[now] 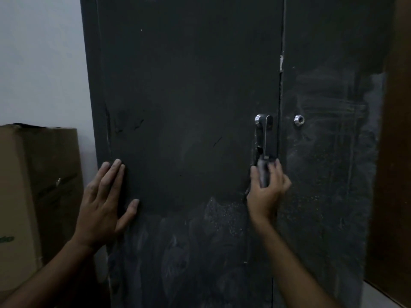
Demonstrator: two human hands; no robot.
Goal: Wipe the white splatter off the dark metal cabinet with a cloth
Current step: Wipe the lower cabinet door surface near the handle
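Standing close to a dark metal cabinet in dim light, a person works on its two tall doors with both bare hands. At far left a brown cardboard box sits against a pale wall, just beside the cabinet. The left hand lies flat on the left edge of the left door, fingers straight and slightly spread, thumb out to the side, holding nothing; it appears to brace the door. The upper part of that door looks mostly clean. Below hand level, the white splatter shows as a chalky, speckled haze across the lower door.

Further right, a shiny metal lever handle hangs near the seam between the doors. Directly under it, the right hand presses a small grey cloth against the door, fingers curled around the bunched fabric, which touches the handle's lower end. Right of the seam sits a small round keyhole, and the right door carries more pale smears and wipe streaks. A brown wooden panel borders the far right.

To do this step well, judging from the scene: keep the left palm firm so the door does not rattle, work the cloth tightly around the handle base where residue likely collects, then sweep downward in overlapping strokes, refolding to a clean face so the white film lifts rather than spreads.
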